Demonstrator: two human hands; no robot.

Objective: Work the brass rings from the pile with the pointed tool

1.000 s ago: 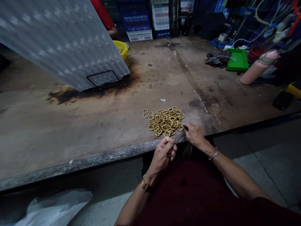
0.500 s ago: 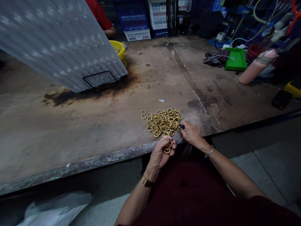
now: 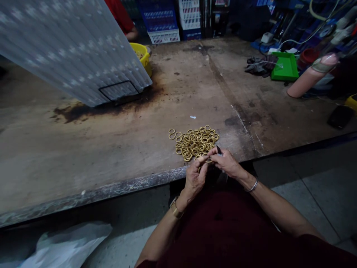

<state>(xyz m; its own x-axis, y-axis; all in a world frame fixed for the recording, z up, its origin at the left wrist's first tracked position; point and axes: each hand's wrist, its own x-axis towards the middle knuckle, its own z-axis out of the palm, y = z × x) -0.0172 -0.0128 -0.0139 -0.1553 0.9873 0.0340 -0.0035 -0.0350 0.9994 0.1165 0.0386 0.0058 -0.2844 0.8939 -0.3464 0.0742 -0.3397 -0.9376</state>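
A heap of brass-coloured rings (image 3: 192, 143) lies near the front edge of the wooden table. My left hand (image 3: 195, 178) is closed at that edge, fingers curled round several of the rings, which are mostly hidden. Between the fingertips of both hands sits one ring (image 3: 209, 160). My right hand (image 3: 228, 163) is closed too, touching that ring and gripping a slim tool with a dark pointed tip (image 3: 219, 150); the hand covers most of the tool, so its kind is unclear.
A ribbed translucent panel (image 3: 83, 56) leans over the table (image 3: 125, 145) at left, with a yellow basket (image 3: 147, 61) behind it. A person in a red sleeve (image 3: 122, 18) is beyond. Towards the right stand a green tray (image 3: 286, 67) and a pink cylinder (image 3: 309, 76).
My hands have come together. The left has turned palm down from showing its rings, and the right has moved left from the heap's edge to meet it at a ring. The view has shifted slightly.
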